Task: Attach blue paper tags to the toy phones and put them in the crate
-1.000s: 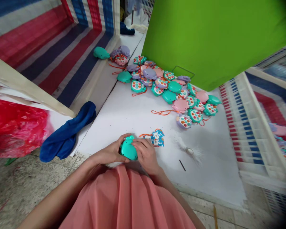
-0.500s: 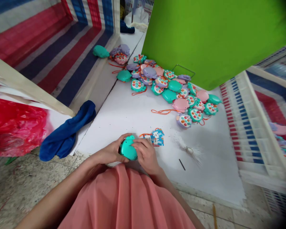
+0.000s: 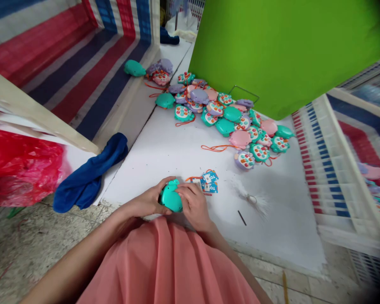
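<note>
A green animal-shaped toy (image 3: 171, 200) with a smooth back lies in my left hand (image 3: 155, 196), whose fingers and thumb wrap round its left side. Against its right side, the bunched fingers of my right hand (image 3: 193, 202) touch the shell; whatever may be pinched between them is hidden. Just beyond that hand, several blue printed tags (image 3: 210, 187) with an orange cord (image 3: 194, 177) lie on the white tabletop (image 3: 164, 147). To the right is a tied bundle of thin white strands (image 3: 252, 198), with a short black stick (image 3: 242, 218) nearby.
Several green, pink and purple toys (image 3: 225, 126) with orange cords are heaped before a bright green panel (image 3: 272, 50). Striped, lined crates (image 3: 82, 84) flank the table. A blue cloth (image 3: 88, 177) and red plastic bag (image 3: 22, 169) are at the left.
Almost nothing differs. Both hands keep the same pose round the green toy, and the view has shifted very slightly.
</note>
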Tool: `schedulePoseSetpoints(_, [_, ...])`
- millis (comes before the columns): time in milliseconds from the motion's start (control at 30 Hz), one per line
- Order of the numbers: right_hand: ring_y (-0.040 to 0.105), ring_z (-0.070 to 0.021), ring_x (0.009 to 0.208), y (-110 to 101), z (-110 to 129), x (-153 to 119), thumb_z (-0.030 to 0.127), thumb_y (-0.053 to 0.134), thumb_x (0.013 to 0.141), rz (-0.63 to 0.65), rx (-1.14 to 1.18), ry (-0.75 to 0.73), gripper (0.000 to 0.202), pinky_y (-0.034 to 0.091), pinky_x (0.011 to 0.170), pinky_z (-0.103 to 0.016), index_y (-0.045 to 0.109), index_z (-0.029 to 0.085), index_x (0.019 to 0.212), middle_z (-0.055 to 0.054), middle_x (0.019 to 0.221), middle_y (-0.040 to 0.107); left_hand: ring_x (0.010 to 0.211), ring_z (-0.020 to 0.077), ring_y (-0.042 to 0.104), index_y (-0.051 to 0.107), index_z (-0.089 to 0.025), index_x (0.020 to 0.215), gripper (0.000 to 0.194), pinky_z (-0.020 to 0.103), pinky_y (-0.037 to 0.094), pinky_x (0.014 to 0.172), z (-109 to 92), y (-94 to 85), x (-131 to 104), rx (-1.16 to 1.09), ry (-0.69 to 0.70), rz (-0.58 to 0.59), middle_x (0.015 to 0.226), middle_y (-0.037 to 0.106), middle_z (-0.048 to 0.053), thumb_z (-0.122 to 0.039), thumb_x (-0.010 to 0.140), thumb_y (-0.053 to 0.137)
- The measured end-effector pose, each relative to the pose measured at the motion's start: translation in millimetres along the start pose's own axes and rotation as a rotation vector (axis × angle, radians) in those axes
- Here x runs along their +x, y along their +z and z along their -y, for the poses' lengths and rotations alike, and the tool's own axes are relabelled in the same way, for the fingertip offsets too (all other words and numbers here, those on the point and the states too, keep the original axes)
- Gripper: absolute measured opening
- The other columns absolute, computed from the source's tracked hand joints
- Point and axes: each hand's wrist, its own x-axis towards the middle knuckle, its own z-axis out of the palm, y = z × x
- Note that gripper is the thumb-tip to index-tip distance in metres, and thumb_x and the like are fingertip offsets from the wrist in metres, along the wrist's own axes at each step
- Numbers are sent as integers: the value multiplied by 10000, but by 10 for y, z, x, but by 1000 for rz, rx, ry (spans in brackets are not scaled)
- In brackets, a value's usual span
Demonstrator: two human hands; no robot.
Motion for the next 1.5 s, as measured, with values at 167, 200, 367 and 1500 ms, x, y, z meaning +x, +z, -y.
schedulePoseSetpoints(167, [542,-221,936,-2,10,2,113,408,875,18,0,14,266,460,821,-394,638,222,954,-64,978,616,1039,234,489,253,-290,1379,949,337,420,831,-8,7,-7,5,-10,-7,1235,475,57,-213,595,781])
schedulePoseSetpoints(200, [542,-221,937,0,12,1,113,407,877,13,-6,19,266,458,823,-392,636,221,960,-64,971,617,1053,239,486,253,-289,1380,952,339,420,838,-9,9,-9,5,-9,-14,1253,466,62,-207,593,781])
schedulePoseSetpoints(367, [538,-220,964,7,12,-12,102,410,869,18,-15,-2,260,451,850,-389,636,210,938,-69,1023,609,1068,247,485,265,-280,1375,947,343,427,847,-1,21,-14,13,-7,-32,1272,454,71,-193,585,781])
schedulePoseSetpoints(1500, [520,-230,1069,90,135,-36,90,380,871,7,-231,-184,264,439,913,-389,626,166,929,-88,1147,617,920,196,542,291,-207,1373,961,293,453,757,-87,90,29,104,-46,-140,1143,552,52,-159,531,750])
